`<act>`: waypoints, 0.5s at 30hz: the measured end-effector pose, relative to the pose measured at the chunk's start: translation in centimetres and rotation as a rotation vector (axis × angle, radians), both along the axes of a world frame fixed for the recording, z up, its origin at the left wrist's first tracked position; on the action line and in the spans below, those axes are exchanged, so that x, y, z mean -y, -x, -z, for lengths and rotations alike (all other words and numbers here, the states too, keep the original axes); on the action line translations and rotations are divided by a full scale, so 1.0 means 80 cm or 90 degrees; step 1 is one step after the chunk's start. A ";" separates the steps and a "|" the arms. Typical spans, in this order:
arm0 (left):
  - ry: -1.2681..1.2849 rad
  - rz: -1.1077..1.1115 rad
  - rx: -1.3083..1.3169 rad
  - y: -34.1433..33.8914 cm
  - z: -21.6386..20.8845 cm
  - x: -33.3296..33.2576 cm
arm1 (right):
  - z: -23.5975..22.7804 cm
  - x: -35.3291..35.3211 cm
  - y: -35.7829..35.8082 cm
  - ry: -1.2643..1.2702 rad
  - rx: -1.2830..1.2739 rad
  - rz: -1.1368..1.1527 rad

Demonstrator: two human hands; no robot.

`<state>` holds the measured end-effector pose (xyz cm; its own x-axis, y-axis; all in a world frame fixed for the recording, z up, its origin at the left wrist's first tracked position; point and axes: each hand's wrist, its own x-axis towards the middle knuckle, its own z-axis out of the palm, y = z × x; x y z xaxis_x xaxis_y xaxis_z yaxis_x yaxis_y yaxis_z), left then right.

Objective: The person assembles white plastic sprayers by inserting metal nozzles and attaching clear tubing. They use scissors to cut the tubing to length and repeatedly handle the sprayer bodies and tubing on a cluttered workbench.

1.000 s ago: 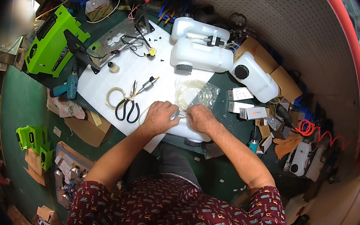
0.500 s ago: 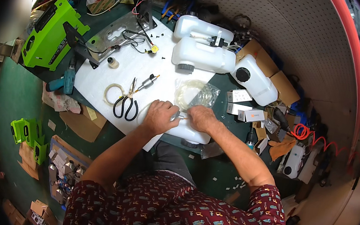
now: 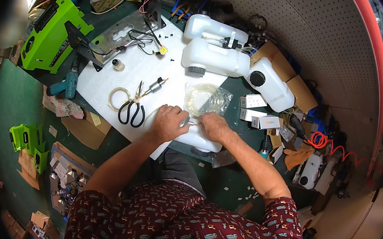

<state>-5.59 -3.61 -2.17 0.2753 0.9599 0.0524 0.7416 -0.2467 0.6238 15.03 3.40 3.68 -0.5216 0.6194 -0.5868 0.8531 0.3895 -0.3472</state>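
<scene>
My left hand [image 3: 170, 123] is closed around a small silver cylindrical metal part [image 3: 184, 121], its narrow end pointing right. My right hand [image 3: 216, 127] is closed at that narrow end; what its fingers pinch is hidden. Both hands are just above a white plastic tank [image 3: 197, 140] with a black cap, lying at the near edge. Beyond the right hand is a coil of clear tubing [image 3: 199, 96] beside a clear plastic bag [image 3: 219, 102]. Left of my left hand lie black-handled scissors [image 3: 132, 111], a ring of thin tubing [image 3: 117, 99] and a silver cylindrical pump [image 3: 155, 85].
White tanks [image 3: 216, 57] stand at the back, another tank [image 3: 271, 85] to their right, near small white boxes [image 3: 266, 122]. At left are a green metal housing [image 3: 49, 37], a cordless drill [image 3: 70, 82], a small bottle [image 3: 118, 65] and a wired metal bracket [image 3: 121, 33].
Both hands stay almost in place, still closed and close together over the tank. The whole view has shifted slightly; nothing on the bench has visibly moved.
</scene>
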 end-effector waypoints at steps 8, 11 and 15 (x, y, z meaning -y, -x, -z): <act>-0.013 -0.008 0.008 -0.003 0.005 0.003 | 0.032 0.036 -0.022 -0.093 -0.236 0.061; -0.026 -0.018 0.012 -0.006 0.007 0.006 | 0.038 0.045 -0.022 -0.136 -0.258 0.068; -0.038 -0.028 0.023 -0.008 0.009 0.008 | 0.047 0.049 -0.021 -0.216 -0.305 0.047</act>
